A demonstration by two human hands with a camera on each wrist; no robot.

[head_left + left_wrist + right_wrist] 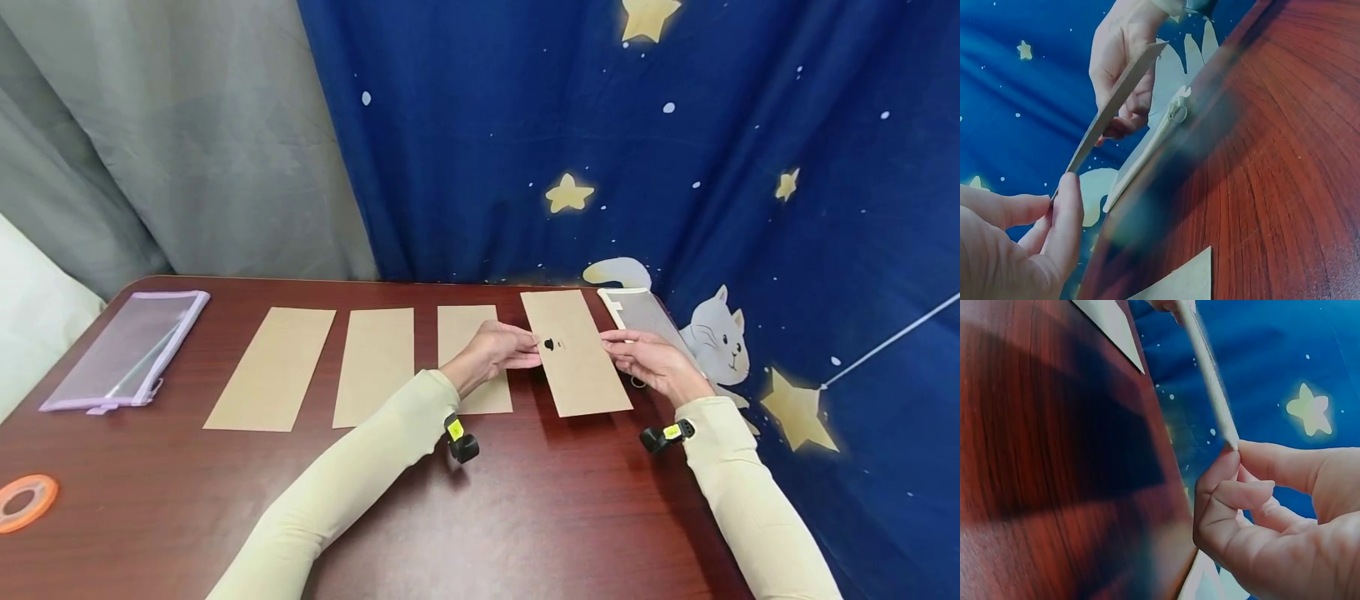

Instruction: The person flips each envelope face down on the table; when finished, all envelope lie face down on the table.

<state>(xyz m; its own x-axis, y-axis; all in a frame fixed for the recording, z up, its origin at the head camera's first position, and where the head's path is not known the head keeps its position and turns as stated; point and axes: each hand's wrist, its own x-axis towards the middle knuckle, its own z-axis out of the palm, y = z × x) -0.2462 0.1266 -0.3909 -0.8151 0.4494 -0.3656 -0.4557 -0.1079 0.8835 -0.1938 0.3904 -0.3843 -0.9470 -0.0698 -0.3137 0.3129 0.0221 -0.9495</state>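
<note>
A thin brown kraft-cover notebook [585, 371] with a small black print is held up above the right part of the table. My left hand [501, 350] pinches its left edge between thumb and fingers. On the opposite edge, my right hand [652, 362] pinches it as well. Seen edge-on in the left wrist view, the notebook [1110, 112] is tilted and apart from the tabletop. Three similar brown pieces lie flat in a row to the left: one at the left [270, 371], one in the middle [375, 358], and one [465, 323] partly hidden behind my left hand.
A purple-edged zip pouch [127, 350] lies at the table's left. Behind my right hand is a white-edged zip pouch [645, 310], partly covered. An orange ring-shaped roll [48, 496] lies at the near left. Curtains [480, 150] hang along the table's far edge.
</note>
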